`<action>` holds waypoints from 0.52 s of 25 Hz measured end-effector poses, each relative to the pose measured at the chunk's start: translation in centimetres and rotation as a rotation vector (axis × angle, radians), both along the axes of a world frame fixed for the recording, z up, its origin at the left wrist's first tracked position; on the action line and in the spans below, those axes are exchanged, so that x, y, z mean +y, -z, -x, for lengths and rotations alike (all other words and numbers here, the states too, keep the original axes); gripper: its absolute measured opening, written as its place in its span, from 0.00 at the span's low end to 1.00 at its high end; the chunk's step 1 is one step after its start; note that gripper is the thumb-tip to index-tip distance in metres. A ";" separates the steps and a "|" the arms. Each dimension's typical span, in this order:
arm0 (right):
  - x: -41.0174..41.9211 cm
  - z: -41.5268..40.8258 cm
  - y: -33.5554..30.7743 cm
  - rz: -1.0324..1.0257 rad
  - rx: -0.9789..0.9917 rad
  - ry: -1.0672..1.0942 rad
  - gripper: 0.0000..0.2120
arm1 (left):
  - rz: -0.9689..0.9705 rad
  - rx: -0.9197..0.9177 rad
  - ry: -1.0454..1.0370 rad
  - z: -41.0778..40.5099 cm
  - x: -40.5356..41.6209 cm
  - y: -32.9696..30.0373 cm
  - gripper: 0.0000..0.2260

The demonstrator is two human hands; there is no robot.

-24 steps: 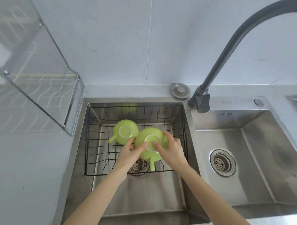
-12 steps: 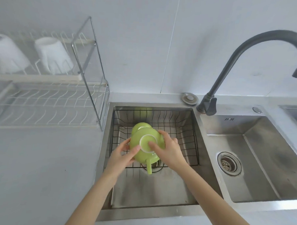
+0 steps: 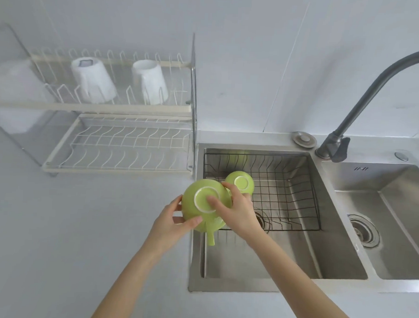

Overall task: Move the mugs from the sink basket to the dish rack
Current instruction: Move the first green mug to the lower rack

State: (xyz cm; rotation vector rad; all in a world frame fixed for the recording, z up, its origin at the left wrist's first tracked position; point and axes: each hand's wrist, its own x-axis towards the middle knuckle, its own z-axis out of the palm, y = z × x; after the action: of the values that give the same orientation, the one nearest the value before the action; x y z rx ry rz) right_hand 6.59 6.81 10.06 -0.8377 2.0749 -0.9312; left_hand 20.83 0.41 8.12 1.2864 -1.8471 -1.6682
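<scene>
An upside-down green mug [image 3: 196, 211] is held in the air over the left rim of the sink, its handle pointing down toward me. My left hand [image 3: 171, 223] grips its left side and my right hand [image 3: 237, 213] grips its right side, fingers across the white base ring. A second green mug [image 3: 242, 182] lies upside down in the black wire sink basket [image 3: 286, 186]. The white two-tier dish rack [image 3: 122, 143] stands on the counter to the left, with two white mugs [image 3: 93, 80] inverted on its upper tier.
A dark curved faucet [image 3: 364, 100] rises between the two steel basins. The right basin [image 3: 393, 215] has a round drain strainer. A metal stopper cap [image 3: 304, 139] lies on the ledge behind the sink. Grey counter [image 3: 68, 224] spreads to the left of the sink.
Both hands have lifted the green mug out of the basket and carried it left to the sink's left rim. The view has swung left, bringing the whole dish rack into sight.
</scene>
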 end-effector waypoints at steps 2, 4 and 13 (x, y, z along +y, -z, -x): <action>-0.9 -2.0 -0.2 0.017 0.000 -0.004 0.29 | 0.062 -0.051 0.008 -1.6 -0.8 -0.1 0.25; -1.7 -3.7 -0.3 0.027 -0.001 -0.026 0.31 | 0.104 -0.074 -0.003 -3.1 -1.6 -0.3 0.27; -5.7 -9.0 -0.3 -0.002 -0.011 -0.092 0.43 | 0.199 -0.126 0.029 -7.7 -6.7 -0.9 0.35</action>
State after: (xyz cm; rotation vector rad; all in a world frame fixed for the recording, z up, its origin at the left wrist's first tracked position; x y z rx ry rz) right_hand 15.58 1.11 10.39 -0.9164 2.0098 -0.8821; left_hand 28.57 -6.30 9.01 1.3119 -2.0541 -1.4037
